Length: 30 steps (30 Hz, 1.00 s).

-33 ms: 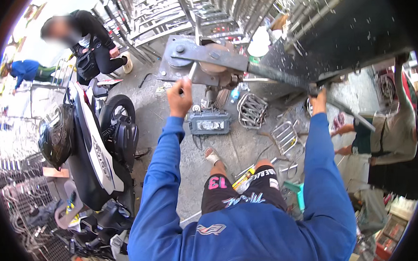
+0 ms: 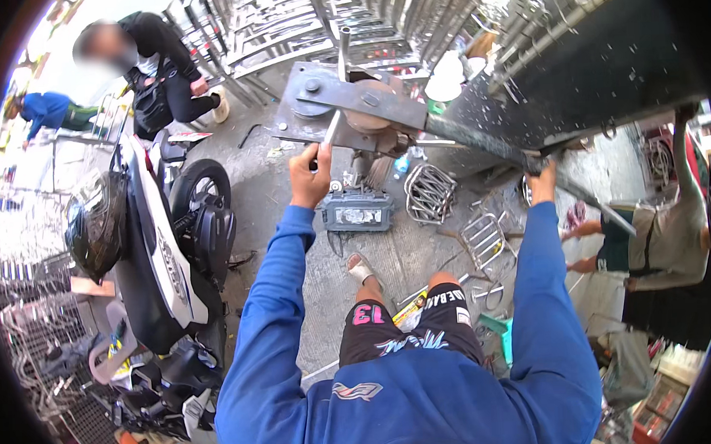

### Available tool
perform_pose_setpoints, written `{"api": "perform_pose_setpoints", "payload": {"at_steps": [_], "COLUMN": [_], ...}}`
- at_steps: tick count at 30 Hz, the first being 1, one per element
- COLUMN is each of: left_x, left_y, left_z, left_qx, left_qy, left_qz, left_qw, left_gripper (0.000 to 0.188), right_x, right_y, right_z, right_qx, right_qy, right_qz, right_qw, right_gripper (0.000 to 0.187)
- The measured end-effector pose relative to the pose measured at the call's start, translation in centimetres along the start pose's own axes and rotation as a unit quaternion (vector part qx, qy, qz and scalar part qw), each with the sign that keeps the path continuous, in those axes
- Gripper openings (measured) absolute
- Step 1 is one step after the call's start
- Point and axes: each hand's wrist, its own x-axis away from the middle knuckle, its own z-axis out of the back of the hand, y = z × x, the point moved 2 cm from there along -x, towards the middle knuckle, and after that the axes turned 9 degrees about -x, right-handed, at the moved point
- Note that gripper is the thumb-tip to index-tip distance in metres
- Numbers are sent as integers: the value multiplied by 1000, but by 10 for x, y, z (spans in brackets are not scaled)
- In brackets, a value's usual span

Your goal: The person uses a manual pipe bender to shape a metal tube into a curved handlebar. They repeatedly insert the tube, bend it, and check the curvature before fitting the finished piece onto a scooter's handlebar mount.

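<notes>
A steel pipe bender point(image 2: 350, 103) with round dies stands in front of me, bolted to a flat metal plate. My left hand point(image 2: 310, 176) is closed around the near end of a shiny metal tube point(image 2: 332, 128), which passes between the dies. The tube's far, hollow end stands up beyond the bender. My right hand point(image 2: 542, 184) wraps round the long dark lever handle point(image 2: 479, 137), which slants from the bender toward the right. Its thinner end sticks out past my hand.
Below the bender lies a grey box point(image 2: 357, 212), with a bundle of bent metal pieces point(image 2: 429, 191) beside it. A motorcycle point(image 2: 162, 254) is parked at left, and a person in black point(image 2: 170, 71) sits behind it. Another person point(image 2: 661, 228) is at right, near a dark panel point(image 2: 587, 69).
My left hand has come slightly nearer to me, and the tube's far end now shows beyond the bender. The lever and my right hand have hardly moved.
</notes>
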Motion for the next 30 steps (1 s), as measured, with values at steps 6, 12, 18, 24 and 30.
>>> {"api": "perform_pose_setpoints", "payload": {"at_steps": [6, 12, 18, 24, 30], "left_x": [6, 3, 5, 1, -8], "left_y": [-5, -6, -7, 2, -7], "left_z": [4, 2, 3, 13, 26], "left_qx": [136, 78, 156, -19, 177], "left_qy": [18, 41, 9, -42, -49], "left_qz": [85, 23, 108, 30, 44], "left_qw": [987, 996, 982, 999, 982], "left_gripper": [39, 42, 40, 32, 23], "right_x": [-19, -11, 59, 64, 89], "right_y": [14, 14, 66, 76, 73], "right_z": [12, -21, -63, -103, -76], "right_qx": [6, -6, -281, -188, -233], "right_qy": [162, 106, -35, -13, 211], "right_qz": [-19, 98, -42, -82, -103], "right_qw": [987, 989, 958, 979, 944], "right_gripper": [50, 45, 40, 23, 20]}}
